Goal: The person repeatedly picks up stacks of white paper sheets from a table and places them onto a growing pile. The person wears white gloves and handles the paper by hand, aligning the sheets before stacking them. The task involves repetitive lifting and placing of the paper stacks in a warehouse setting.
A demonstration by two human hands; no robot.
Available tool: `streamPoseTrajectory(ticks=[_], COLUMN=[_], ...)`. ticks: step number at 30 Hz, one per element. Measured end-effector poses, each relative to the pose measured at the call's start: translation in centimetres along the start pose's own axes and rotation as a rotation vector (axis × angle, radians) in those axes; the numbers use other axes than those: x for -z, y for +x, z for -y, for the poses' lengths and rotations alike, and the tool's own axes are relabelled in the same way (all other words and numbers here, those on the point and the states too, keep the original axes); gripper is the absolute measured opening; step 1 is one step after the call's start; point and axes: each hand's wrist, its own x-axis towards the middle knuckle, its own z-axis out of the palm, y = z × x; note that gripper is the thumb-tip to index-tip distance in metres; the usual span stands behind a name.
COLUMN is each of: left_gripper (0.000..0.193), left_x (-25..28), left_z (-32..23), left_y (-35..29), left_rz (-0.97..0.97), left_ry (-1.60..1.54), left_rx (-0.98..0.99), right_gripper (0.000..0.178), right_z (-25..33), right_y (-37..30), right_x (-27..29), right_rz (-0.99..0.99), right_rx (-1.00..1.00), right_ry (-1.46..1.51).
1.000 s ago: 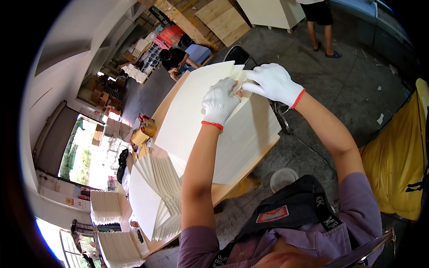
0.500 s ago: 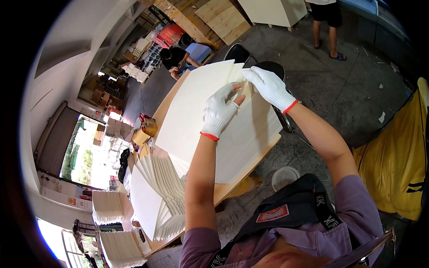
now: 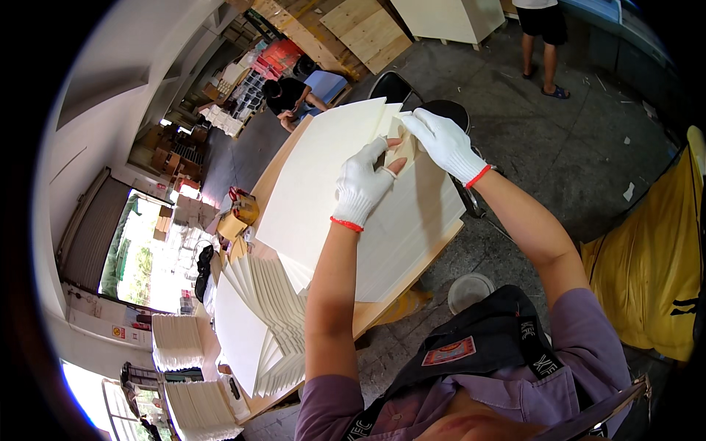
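White sheets [image 3: 316, 173] lie in a fanned stack on the tabletop, their corners overlapping at the far end. My left hand [image 3: 364, 182], in a white knitted glove with bare thumb and forefinger tips, rests over them. Its thumb and forefinger are apart beside a small raised cream flap [image 3: 407, 147] at the sheets' far edge. My right hand [image 3: 441, 143], gloved in white with a red cuff, has its fingers together around the edge there. Its thumb and the underside of its grip are hidden.
A bent pile of sheets [image 3: 268, 323] lies nearer on the left, with more stacks [image 3: 176, 342] beyond. Past the table [image 3: 434, 250] are a black stool [image 3: 448, 112], a bucket [image 3: 471, 292] and a yellow cover [image 3: 647, 250]. One person [image 3: 288, 97] sits; another [image 3: 543, 33] stands.
My left hand has shifted very slightly right, its thumb and forefinger nearer the flap. My right hand stays almost in place at the sheets' edge.
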Motion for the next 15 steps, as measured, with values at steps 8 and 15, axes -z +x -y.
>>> streamPoseTrajectory(ticks=[8,15], left_gripper=[0.029,0.027], left_x=[-0.2,0.0], left_z=[0.4,0.1], left_y=[0.0,-0.1], left_rz=[-0.015,-0.061], left_ry=[-0.021,0.049], left_rx=[-0.017,-0.048], right_gripper=[0.048,0.047], right_z=[0.3,0.0], right_y=[-0.2,-0.1], right_x=[0.1,0.0], right_rz=[-0.011,-0.004], right_rx=[-0.009,-0.014], right_ry=[0.008,0.003])
